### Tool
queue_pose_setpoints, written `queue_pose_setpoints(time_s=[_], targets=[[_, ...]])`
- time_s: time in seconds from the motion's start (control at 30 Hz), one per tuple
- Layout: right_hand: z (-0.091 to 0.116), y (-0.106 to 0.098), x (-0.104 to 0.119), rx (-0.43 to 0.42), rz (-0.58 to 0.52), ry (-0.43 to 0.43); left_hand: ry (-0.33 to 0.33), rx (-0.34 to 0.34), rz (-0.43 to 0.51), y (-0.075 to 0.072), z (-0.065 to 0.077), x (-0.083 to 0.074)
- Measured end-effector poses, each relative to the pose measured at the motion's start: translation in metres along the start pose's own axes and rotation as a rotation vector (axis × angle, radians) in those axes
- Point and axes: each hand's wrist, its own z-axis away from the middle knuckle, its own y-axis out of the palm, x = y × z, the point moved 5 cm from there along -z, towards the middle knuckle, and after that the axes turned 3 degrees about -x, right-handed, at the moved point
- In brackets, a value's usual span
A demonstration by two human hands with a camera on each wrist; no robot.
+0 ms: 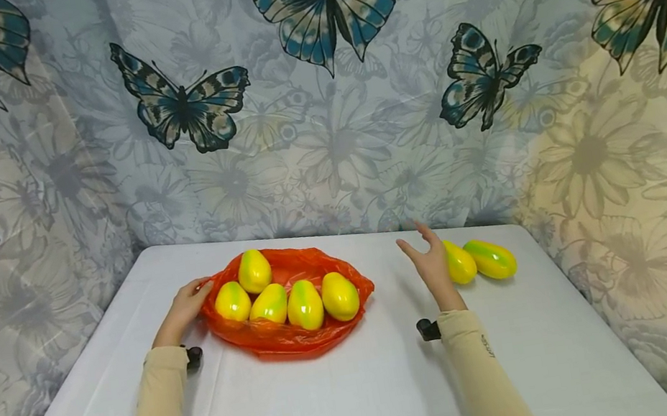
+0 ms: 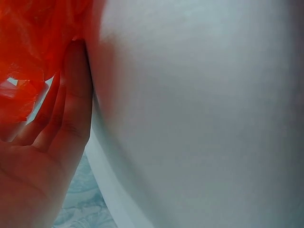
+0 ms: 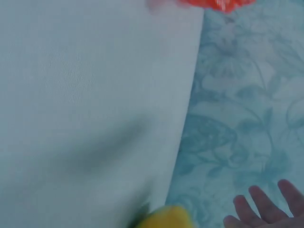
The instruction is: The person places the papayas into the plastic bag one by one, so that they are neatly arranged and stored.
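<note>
An orange-red plastic bag lies spread wide on the white table, its mouth facing up. Several glossy yellow-green mangoes sit inside it. My left hand is at the bag's left rim. In the left wrist view its fingers are fairly straight, with the tips against the red plastic; the thumb is hidden. Over the table's right half, my right hand is held with thumb and fingers spread and nothing between them. Just right of it lie two mangoes, the nearer one partly hidden behind the hand.
A white cloth covers the table, whose far edge runs close to a patterned fabric backdrop with butterflies. Dark wrist cameras are strapped at both beige sleeves.
</note>
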Motion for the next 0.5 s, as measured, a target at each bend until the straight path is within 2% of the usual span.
queue_pose_setpoints(time_s=[0.3, 0.5], targets=[[-0.008, -0.034, -0.017, -0.121, 0.072, 0.038, -0.018, 0.017, 0.028, 0.0, 0.001, -0.001], [-0.008, -0.05, -0.028, -0.143, 0.057, 0.074, -0.002, 0.01, 0.026, -0.001, 0.0, -0.001]])
